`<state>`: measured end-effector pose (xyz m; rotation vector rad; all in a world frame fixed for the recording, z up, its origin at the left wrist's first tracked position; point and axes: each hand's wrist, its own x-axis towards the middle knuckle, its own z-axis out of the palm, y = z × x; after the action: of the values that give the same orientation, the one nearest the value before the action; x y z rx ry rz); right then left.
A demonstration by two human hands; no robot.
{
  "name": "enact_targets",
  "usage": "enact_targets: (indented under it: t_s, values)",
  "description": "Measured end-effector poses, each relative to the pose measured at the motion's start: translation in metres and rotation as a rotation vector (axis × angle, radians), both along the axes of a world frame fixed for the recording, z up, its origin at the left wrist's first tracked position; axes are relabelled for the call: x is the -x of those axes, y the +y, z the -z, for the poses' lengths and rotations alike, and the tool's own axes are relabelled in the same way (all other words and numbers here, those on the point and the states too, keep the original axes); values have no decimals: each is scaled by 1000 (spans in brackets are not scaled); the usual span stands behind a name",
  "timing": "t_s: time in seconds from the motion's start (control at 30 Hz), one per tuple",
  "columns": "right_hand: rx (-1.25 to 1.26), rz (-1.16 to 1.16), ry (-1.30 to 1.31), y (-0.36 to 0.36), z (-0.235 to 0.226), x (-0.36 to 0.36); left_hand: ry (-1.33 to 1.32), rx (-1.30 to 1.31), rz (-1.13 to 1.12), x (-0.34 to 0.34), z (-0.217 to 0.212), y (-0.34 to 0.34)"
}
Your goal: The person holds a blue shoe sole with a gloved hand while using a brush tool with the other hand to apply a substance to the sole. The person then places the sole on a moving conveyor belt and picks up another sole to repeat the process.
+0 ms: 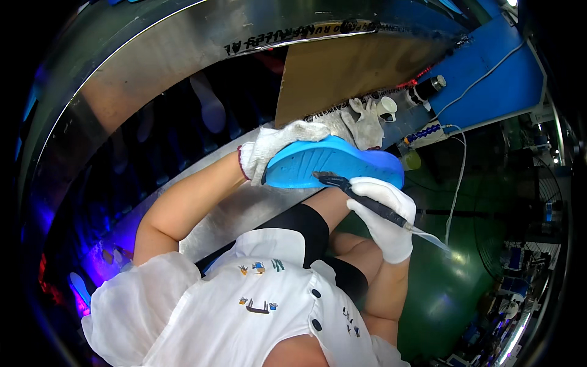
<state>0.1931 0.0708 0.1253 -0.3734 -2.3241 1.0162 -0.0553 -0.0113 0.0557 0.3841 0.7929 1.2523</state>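
In the head view, the left hand (282,142), in a white knit glove, is gripping the left end of a blue shoe sole (335,160), which is sitting tilted above the person's thighs, near a metal ledge (214,217). The right hand (383,225), also gloved, is closing around a dark-handled brush (374,205), whose bristles are overlapping the sole's lower edge; whether they are pressing on it, I cannot tell. Beyond the sole, a spare glove (365,127) is lying beside a white cup (386,107).

Loose glove (368,129) behind sole (301,163), cup (386,107) right of glove, cardboard (336,76) behind both.
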Motion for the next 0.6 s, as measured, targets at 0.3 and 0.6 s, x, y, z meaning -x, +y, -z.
enact_targets:
  t_s: [0.3,0.6]
  values:
    - [-113,-99,-26,-1,-13,-6,225,-105,-67,-10,-36,-10]
    - [-155,-252,40,-15,-8,7,300,-171,-135,-23,-28,-12]
